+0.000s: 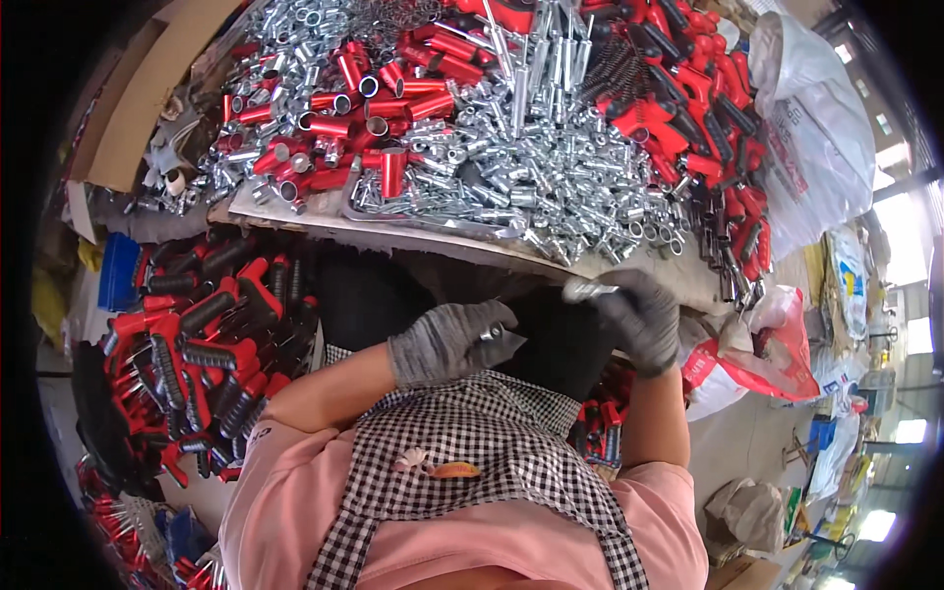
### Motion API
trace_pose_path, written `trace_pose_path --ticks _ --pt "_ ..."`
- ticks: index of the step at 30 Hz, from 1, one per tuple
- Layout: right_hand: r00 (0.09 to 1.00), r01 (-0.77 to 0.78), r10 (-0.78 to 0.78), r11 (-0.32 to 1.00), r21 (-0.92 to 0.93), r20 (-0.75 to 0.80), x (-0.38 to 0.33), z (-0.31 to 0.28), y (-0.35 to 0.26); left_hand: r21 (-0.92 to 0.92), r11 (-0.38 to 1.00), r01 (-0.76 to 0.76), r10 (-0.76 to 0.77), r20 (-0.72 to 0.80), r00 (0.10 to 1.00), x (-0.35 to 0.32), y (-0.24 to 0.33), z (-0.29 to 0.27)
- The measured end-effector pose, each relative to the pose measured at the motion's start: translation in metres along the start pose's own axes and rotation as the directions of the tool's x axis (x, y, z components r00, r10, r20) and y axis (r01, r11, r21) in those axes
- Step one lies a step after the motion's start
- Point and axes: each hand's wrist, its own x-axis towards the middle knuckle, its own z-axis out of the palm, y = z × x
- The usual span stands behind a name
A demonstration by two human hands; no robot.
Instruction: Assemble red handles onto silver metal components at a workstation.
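Grey knit gloves cover both of my hands, held over my lap in front of the bench edge. In the closed fingers of my left hand (444, 344) is a small silver metal fitting (491, 334), mostly hidden by the glove. My right hand (644, 323), slightly higher, grips a short silver metal sleeve (587, 290) that points left from the fingertips. The two hands are apart. Beyond them on the bench lies a big heap of small silver metal fittings (521, 167), with red metal tubes (393, 172) lying among them.
Red-and-black handles (206, 344) are piled at my left, beside a blue bin (119, 272). More red and black handles (703, 98) and a white plastic sack (811, 128) stand at the bench's right. A cardboard box (133, 118) is at far left; a red-and-white bag (767, 349) hangs lower right.
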Motion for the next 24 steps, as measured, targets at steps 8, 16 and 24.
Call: trace_pose_path --ticks 8,16,24 --pt "0.755 0.631 -0.457 0.703 -0.330 0.470 0.003 0.045 -0.010 0.037 0.995 0.096 -0.100 0.141 0.985 -0.008 -0.001 0.002" --pt "0.626 0.755 -0.521 0.591 -0.284 0.581 0.018 0.053 0.001 -0.029 0.987 0.159 -0.149 0.209 0.966 -0.007 -0.002 -0.010" --pt "0.905 0.118 -0.330 0.801 -0.587 -0.268 0.022 -0.046 0.066 0.108 0.994 0.022 -0.041 0.174 0.984 -0.009 -0.023 0.000"
